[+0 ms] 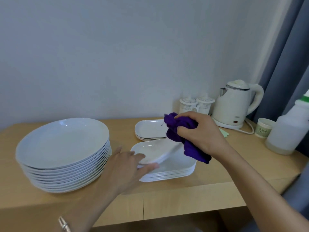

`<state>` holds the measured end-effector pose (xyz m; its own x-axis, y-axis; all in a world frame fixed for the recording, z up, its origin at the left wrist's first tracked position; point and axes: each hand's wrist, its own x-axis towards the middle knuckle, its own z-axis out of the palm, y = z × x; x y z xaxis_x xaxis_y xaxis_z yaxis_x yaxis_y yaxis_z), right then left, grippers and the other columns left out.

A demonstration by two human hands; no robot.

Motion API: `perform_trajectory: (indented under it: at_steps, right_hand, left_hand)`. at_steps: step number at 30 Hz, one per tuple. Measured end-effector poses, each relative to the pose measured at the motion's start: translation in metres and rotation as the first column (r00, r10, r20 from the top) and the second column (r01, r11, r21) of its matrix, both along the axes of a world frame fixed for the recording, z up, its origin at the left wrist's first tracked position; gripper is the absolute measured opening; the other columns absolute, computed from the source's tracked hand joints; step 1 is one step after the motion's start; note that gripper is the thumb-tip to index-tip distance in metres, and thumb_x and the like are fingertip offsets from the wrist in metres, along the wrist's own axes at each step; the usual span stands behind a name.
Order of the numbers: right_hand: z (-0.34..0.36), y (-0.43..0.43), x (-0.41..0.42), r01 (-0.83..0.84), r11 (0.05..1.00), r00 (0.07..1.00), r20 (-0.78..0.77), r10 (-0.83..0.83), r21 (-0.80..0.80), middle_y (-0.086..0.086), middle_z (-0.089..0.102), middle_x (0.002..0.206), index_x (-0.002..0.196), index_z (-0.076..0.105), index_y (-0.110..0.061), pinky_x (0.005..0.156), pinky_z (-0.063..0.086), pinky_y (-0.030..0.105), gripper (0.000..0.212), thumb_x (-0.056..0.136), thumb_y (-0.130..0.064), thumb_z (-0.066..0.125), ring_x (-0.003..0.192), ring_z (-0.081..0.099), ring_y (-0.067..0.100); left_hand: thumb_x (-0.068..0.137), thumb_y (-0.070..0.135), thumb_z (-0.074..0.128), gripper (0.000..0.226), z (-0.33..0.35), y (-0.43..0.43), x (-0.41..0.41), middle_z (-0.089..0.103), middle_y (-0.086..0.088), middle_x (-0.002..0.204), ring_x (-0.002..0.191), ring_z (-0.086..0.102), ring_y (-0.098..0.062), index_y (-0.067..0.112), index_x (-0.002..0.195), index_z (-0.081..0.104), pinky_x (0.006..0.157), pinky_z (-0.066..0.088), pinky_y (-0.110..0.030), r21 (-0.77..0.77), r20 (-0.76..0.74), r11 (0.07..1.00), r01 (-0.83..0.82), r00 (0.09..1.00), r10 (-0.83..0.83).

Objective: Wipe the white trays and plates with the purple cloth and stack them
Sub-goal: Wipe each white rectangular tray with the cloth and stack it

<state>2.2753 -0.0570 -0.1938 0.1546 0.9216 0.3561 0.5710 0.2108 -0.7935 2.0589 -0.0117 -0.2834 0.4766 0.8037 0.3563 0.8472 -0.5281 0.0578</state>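
Head view. Pinched a tilted tray [157, 152] at centre frame by its near rim, left hand [128, 166] in a narrow grip, blurred. Clutched the purple cloth [180, 136] bunched in the right hand [199, 131], at the tray's far end. Risked, by the look of it, a slip onto the tray stack [175, 173] beneath: one-edge hold, cloth bearing down. Left the plates [63, 148] close at left on the counter [184, 196], open to a knock.

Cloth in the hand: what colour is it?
The cloth is purple, clearest in the head view.
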Motion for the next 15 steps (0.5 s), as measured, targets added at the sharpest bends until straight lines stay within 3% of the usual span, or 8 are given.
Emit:
perform_trajectory:
  at_steps: [3,6,9,12,15]
  right_hand:
    - [0.009,-0.008,0.000,0.002,0.997,0.996,-0.085,0.005,0.082,-0.018,0.068,0.079,0.090,0.067,-0.039,0.070,0.057,0.032,0.026,0.073,-0.019,0.066,0.073,0.067,0.008]
    - [0.008,-0.009,0.000,-0.003,0.994,0.998,-0.069,0.011,0.111,-0.019,0.068,0.078,0.089,0.067,-0.040,0.067,0.057,0.030,0.025,0.072,-0.022,0.066,0.070,0.066,0.008]
    - [-0.006,-0.004,0.000,0.014,0.998,1.000,-0.025,-0.012,0.061,-0.019,0.066,0.075,0.086,0.063,-0.044,0.060,0.051,0.017,0.029,0.075,-0.017,0.065,0.066,0.061,0.001]
    - [-0.024,0.006,-0.001,0.026,0.999,0.999,0.018,-0.027,0.040,-0.019,0.065,0.080,0.083,0.060,-0.045,0.060,0.045,0.008,0.030,0.076,-0.016,0.066,0.074,0.059,-0.001]
    - [-0.040,0.017,-0.014,0.005,0.998,0.994,0.110,-0.011,0.057,-0.005,0.065,0.084,0.087,0.068,-0.022,0.069,0.045,0.016,0.013,0.078,-0.013,0.065,0.082,0.054,0.007]
  left_hand:
    - [0.069,0.088,-0.003,0.076,0.012,0.004,0.003,0.057,0.000,0.066,0.079,0.059,-0.029,0.029,0.079,0.044,0.063,0.040,-0.034,-0.100,0.261,0.994,-0.033,0.964,0.059]
    - [0.088,0.064,0.019,0.044,0.021,0.016,0.012,0.056,-0.006,0.067,0.076,0.057,-0.036,0.025,0.088,0.038,0.067,0.045,-0.040,-0.111,0.484,0.991,-0.073,0.867,0.118]
    - [0.096,0.052,0.024,0.041,0.017,0.035,0.017,0.061,-0.010,0.081,0.085,0.058,-0.036,0.016,0.094,0.045,0.077,0.047,-0.044,-0.219,0.605,0.967,-0.132,0.759,0.240]
    - [0.099,0.051,0.024,0.044,0.006,0.042,0.018,0.062,-0.008,0.094,0.094,0.057,-0.032,0.015,0.099,0.049,0.079,0.045,-0.040,-0.380,0.626,0.911,-0.160,0.680,0.380]
    - [0.096,0.058,0.025,0.045,-0.003,0.038,0.023,0.058,0.004,0.092,0.089,0.056,-0.023,0.020,0.104,0.048,0.071,0.041,-0.035,-0.431,0.585,0.885,-0.178,0.691,0.424]
